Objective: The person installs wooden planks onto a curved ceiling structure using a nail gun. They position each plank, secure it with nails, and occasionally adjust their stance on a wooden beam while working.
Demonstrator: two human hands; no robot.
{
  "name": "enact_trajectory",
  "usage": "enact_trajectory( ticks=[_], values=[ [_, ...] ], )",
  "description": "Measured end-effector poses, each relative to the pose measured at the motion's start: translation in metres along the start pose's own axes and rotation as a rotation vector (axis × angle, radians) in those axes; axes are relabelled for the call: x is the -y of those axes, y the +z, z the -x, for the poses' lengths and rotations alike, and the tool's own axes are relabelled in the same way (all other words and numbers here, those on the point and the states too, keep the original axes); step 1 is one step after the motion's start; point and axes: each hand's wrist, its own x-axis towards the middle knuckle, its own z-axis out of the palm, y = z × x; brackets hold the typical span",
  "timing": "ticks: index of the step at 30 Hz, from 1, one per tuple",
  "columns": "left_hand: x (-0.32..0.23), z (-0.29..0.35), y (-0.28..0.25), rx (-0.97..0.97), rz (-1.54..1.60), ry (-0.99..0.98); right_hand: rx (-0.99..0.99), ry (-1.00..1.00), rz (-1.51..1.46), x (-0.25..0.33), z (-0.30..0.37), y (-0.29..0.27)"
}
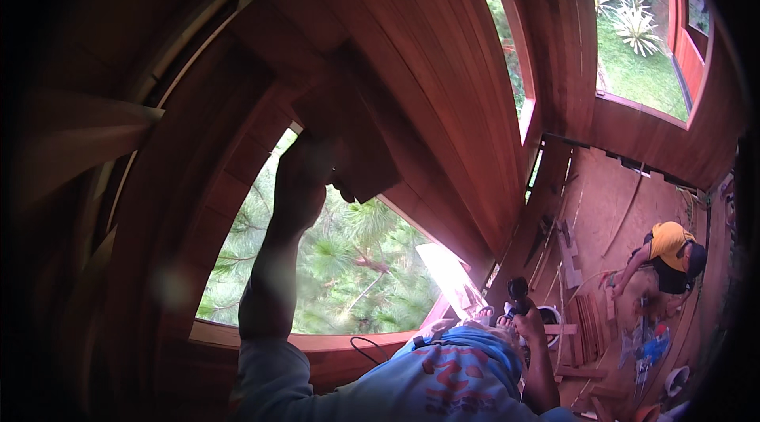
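Note:
My left hand (pixel 303 176) is raised to the plank wall, in shadow. Its fingers close on the lower edge of a short, dark wooden board (pixel 356 133), which lies flat against or just in front of the planks; I cannot tell if it touches them. Low on the right, beside my blue shirt, my right hand (pixel 528 322) is closed around a dark tool (pixel 518 292) with a rounded black end. Its kind is not clear from here.
A window opening (pixel 294 339) with pine branches outside lies below the board. Reddish plank walls (pixel 419 58) slope around me. Far below right, a person in a yellow shirt (pixel 670 241) bends over the floor, near stacked wood strips (pixel 587 327) and a blue plastic bag (pixel 654 347).

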Motion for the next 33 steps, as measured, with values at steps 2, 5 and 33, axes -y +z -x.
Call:
enact_trajectory(
  ticks=[2, 5, 33],
  values=[
    [-0.031, -0.014, -0.002, -0.096, -0.001, -0.031, 0.005, -0.053, 0.045, -0.025, -0.013, 0.000],
    [-0.039, -0.028, -0.043, -0.184, -0.151, 0.005, 0.046, 0.037, 0.044, 0.026, 0.001, -0.006],
    [-0.047, 0.024, 0.033, 0.245, -0.334, -0.267, -0.037, 0.034, 0.047, 0.019, -0.009, -0.025]
  ],
)
